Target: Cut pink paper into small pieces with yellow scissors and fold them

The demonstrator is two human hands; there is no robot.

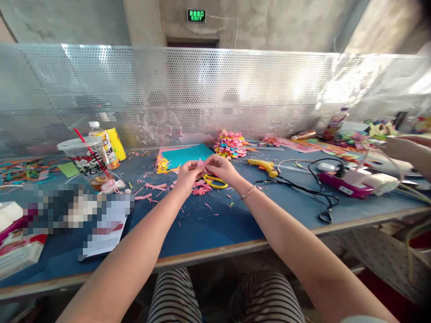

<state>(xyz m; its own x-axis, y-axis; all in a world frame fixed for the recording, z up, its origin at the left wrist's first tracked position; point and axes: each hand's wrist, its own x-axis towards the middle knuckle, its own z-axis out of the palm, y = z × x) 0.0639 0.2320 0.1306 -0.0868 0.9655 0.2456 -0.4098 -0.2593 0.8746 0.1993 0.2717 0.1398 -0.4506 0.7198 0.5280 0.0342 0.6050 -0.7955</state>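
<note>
Above the middle of the blue table, my left hand (188,177) and my right hand (222,168) meet, fingertips pinched together on a small pink paper piece (201,163). Its folded or pointed tip sticks up between them. Just under my right hand lie yellow scissor-like handles (217,182), partly hidden. Pink paper strips (201,188) are scattered below my fingers. Behind my hands a teal paper sheet (188,155) lies flat, with small yellow paper pieces (163,164) at its left corner. To its right stands a heap of folded pink, yellow and orange paper (230,144).
A plastic cup (82,157) with a red straw stands left, near a phone (106,231). Right are a yellow glue gun (264,166), black cable (303,187) and purple-and-white power strip (346,185). Another person's hand (400,150) reaches in far right. A perforated metal screen (202,94) closes the back.
</note>
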